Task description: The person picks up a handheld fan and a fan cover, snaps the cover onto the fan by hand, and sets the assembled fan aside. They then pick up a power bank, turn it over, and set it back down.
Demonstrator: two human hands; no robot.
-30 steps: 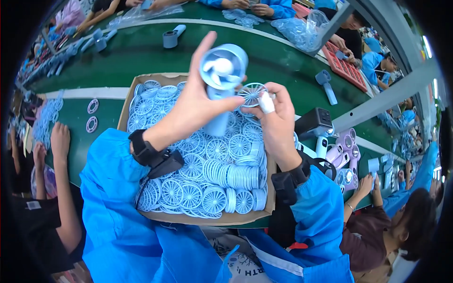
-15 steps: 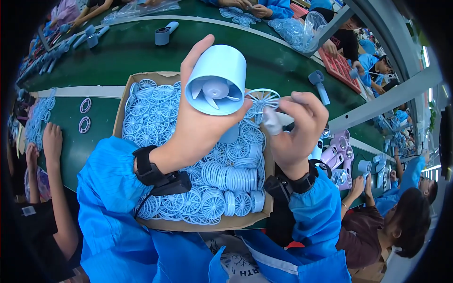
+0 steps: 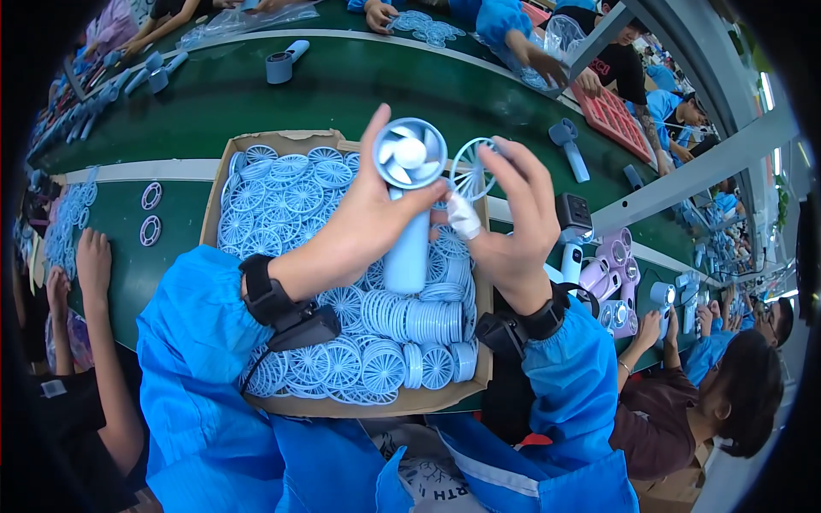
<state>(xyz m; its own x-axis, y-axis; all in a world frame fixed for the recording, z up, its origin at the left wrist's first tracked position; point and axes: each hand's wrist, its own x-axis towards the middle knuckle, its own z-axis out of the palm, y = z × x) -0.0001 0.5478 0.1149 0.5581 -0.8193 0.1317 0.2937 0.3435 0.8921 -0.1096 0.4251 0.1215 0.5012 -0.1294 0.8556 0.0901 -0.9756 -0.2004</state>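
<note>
Left hand (image 3: 373, 203) is wrapped round the light-blue handheld fan (image 3: 407, 248), thumb across its neck and one finger raised behind the head, and that low grip seems chosen to leave the round mouth uncovered, blades facing up at the wearer. Over to the right hand (image 3: 520, 214), just beside it: forefinger and white-wrapped thumb pinch a spoked ring (image 3: 469, 175) by its edge, probably to spare the thin spokes, the ring tilted and apart from the fan's mouth. Whether it brushes the left thumb, I can't tell. Right under both hands sits the cardboard box (image 3: 436, 400), heaped with spoked covers (image 3: 286, 205), close enough, it looks, to spare any long reach; below the handle, a row of stacked discs (image 3: 410, 316) lies on its side. Beyond the right hand, another blue fan (image 3: 569, 150) rests on the green tabletop (image 3: 205, 98); well left of the left hand lie two pink rings (image 3: 150, 212), and purple fans (image 3: 611, 274) crowd together right of the right wrist.
</note>
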